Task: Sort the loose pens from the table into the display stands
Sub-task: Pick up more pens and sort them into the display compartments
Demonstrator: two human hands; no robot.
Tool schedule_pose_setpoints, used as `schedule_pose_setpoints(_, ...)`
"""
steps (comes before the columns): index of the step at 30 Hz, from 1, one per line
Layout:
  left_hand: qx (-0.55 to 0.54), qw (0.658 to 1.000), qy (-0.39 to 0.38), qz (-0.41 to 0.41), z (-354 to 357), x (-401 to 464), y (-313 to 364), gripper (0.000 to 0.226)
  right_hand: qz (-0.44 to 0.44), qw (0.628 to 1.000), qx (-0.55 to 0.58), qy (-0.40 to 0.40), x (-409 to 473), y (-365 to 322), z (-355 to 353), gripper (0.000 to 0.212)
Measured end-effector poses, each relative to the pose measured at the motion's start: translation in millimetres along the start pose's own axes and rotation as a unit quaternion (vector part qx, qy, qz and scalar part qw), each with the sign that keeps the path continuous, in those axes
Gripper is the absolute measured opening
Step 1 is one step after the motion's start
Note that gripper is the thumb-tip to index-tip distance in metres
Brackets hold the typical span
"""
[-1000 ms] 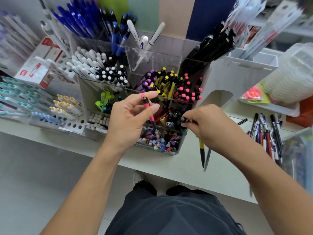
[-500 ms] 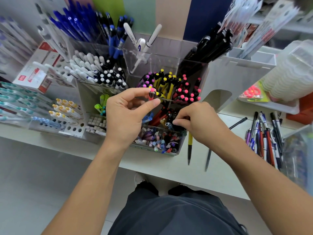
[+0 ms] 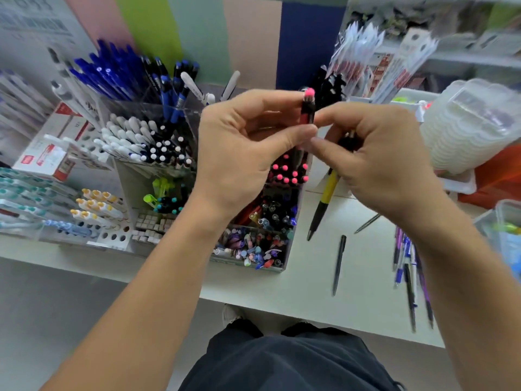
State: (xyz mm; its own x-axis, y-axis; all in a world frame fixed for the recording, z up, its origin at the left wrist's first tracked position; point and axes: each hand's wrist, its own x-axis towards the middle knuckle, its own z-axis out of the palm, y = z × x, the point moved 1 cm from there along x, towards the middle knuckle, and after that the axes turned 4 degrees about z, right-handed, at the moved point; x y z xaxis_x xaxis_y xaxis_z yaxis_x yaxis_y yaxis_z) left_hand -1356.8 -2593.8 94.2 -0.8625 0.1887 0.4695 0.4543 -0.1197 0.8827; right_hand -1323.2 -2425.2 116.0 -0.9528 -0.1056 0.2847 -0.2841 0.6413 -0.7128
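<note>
I am seeing both hands raised in the middle of the frame, above the clear display stand (image 3: 284,266) that is sitting on the white table (image 3: 361,300). My left hand (image 3: 242,153) is pinching a black pen with a pink cap (image 3: 308,112) between thumb and curled fingers, holding it upright with the pink end on top. My right hand (image 3: 386,162) is curling around a yellow and black pen (image 3: 324,204), whose tip is pointing down toward the table just right of the stand; its thumb is reaching toward the pink-capped pen, nearly touching the left thumb. A compartment of matching pink-capped pens (image 3: 287,173) is showing just below the hands. Loose pens are lying at the lower right of the frame: a single black pen (image 3: 339,263) and a blurred cluster (image 3: 408,263) beside the right forearm.
</note>
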Motion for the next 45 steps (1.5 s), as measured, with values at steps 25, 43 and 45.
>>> schedule_pose_setpoints(25,0.227,0.968,-0.048,-0.096,-20.2,-39.8,-34.7,0.024,0.036,0.991,-0.094,-0.084,6.4,17.5,28.4,0.017)
schedule_pose_setpoints(43,0.45,0.892,0.01,-0.035,-69.2,-53.4,-51.6,0.015,-0.11,0.957,-0.125,0.238,20.3,-20.9,51.4,0.017)
schedule_pose_setpoints(45,0.441,0.896,0.025,-0.038,-74.0,-51.6,-54.8,0.018,-0.094,0.97,-0.173,0.146,26.4,-11.4,71.0,0.013)
